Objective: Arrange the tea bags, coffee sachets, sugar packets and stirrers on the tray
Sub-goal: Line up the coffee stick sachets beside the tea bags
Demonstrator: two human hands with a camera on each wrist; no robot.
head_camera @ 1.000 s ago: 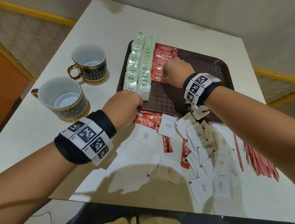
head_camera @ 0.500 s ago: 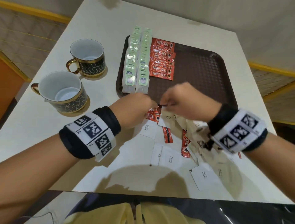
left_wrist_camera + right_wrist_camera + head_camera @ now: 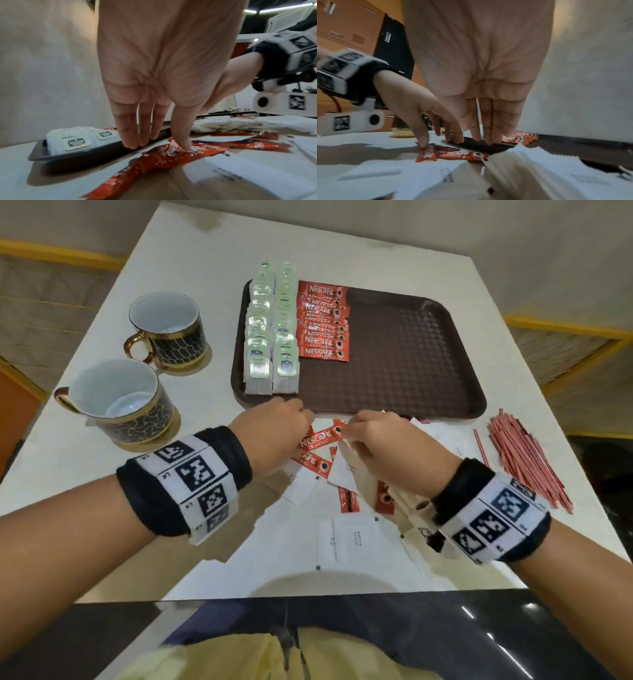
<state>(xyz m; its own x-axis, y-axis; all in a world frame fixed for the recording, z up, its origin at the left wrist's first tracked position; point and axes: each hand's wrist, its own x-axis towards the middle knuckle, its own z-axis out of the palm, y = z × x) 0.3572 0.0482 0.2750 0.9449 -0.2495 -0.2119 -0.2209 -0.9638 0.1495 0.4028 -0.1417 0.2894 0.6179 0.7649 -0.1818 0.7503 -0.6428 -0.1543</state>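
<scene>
The brown tray [image 3: 394, 354] holds two columns of tea bags [image 3: 270, 337] and a column of red coffee sachets [image 3: 323, 326] at its left. Just in front of its near rim lie loose coffee sachets, one [image 3: 318, 436] between my hands. My left hand [image 3: 294, 422] has straight fingers, and one fingertip [image 3: 186, 146] presses on that sachet [image 3: 171, 152]. My right hand [image 3: 363, 429] points its straight fingers [image 3: 488, 139] down at the tray's rim [image 3: 481, 146], beside the sachet's [image 3: 453, 154] other end; its thumb is hidden. White sugar packets [image 3: 352, 537] lie scattered under and near my right wrist.
A heap of pink stirrers [image 3: 524, 460] lies on the table to the right of the tray's near corner. Two black-and-gold cups [image 3: 168, 330] [image 3: 120, 402] stand left of the tray. The tray's right half is bare.
My right hand has pulled back from the coffee row on the tray to the loose sachets at the near rim. My left hand has stayed by those sachets.
</scene>
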